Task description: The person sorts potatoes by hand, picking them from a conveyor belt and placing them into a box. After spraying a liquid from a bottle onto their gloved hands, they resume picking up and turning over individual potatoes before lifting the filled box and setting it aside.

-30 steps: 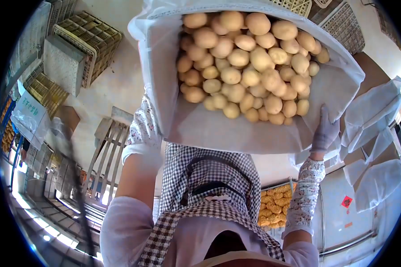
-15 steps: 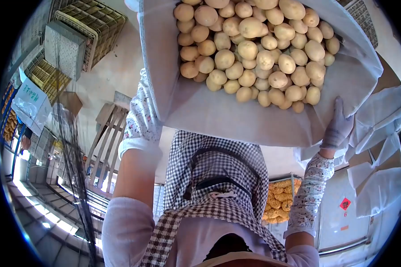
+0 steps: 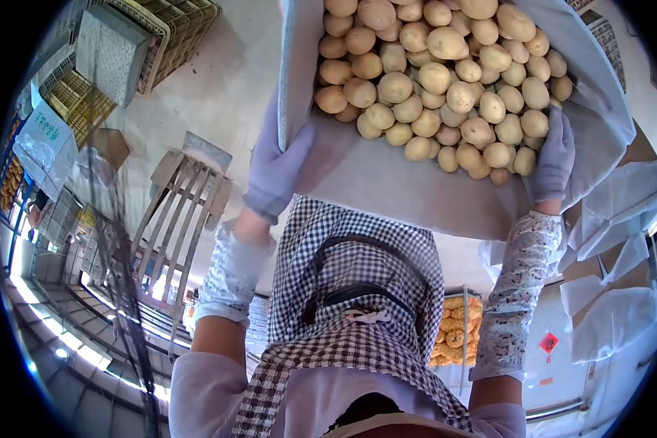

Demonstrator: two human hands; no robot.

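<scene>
Holding a lined box of potatoes

Stacked at the far left are crates [image 3: 102, 58], yellow and grey, with a wooden pallet [image 3: 186, 197] lying on the pale floor [image 3: 219, 95] beside them. Next comes the left hand [image 3: 277, 168], gloved, fingers closed round the near left corner of the box [image 3: 387, 182] — thumb side pressed to its wall. The box is lined with white paper and tipped, so the potatoes [image 3: 445, 80] pile toward its far part, many of them touching one another; the near part of the lining shows bare. A checked apron [image 3: 358, 277] hangs below the box. The right hand [image 3: 551, 157], also gloved, grips the near right corner, fingers reaching up over the rim just beside the nearest potatoes. Both forearms wear patterned sleeves. At the far right lie more white-lined boxes [image 3: 613, 212], and below — past the apron — a bin of yellow produce [image 3: 452, 339].
</scene>
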